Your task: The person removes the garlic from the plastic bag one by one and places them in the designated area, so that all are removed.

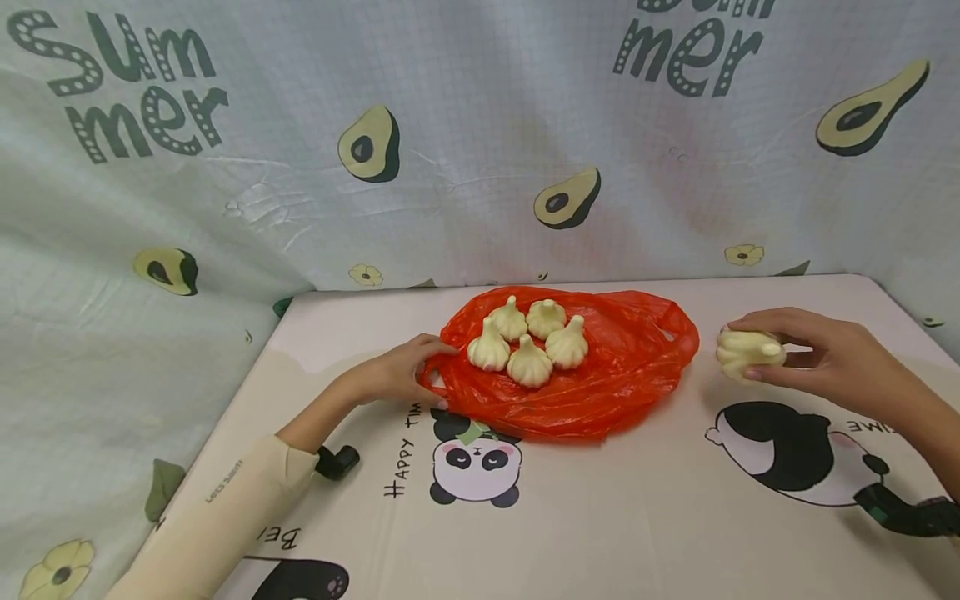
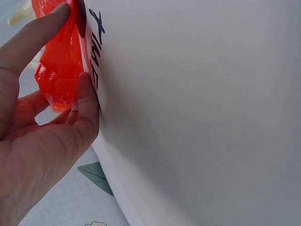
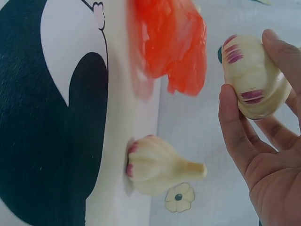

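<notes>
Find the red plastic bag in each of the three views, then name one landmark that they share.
Head: near the middle, five garlic bulbs on the red plastic bag, the left hand at its left edge.
Left wrist: upper left, among that hand's fingers.
Right wrist: top, right of centre, left of the right hand.
Shared landmark: the pale printed tabletop.
</notes>
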